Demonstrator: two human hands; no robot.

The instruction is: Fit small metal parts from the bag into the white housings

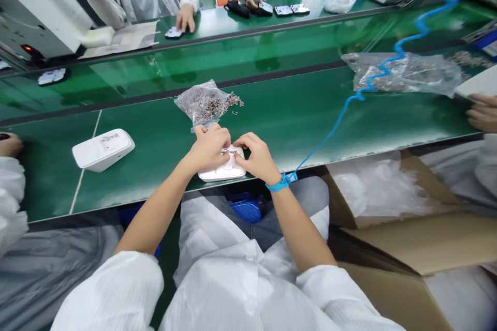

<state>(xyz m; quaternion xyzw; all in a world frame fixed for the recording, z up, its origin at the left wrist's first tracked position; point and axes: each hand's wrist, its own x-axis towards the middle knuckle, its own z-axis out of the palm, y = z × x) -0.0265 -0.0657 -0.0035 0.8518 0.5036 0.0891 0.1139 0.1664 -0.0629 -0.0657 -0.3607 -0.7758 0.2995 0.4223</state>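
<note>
A white plastic device [222, 171] lies on the green bench at its front edge. My left hand [212, 146] grips it from the left and top, fingers curled over its far side. Around its right end are the bent fingers of my right hand [257, 156], which has a blue wrist strap [280, 183] with a coiled cord. Both thumbs meet near small details on the upper face, too small to make out. Just beyond my hands, a clear plastic bag [200, 102] lies open with small metal screws [234, 99] spilling to its right.
Another white device [104, 149] lies at the left. A second bag of metal parts [404, 73] is at the right, under the blue cord [344, 114]. Co-workers' hands show at both sides and across the bench. An open cardboard box [419, 243] stands at lower right.
</note>
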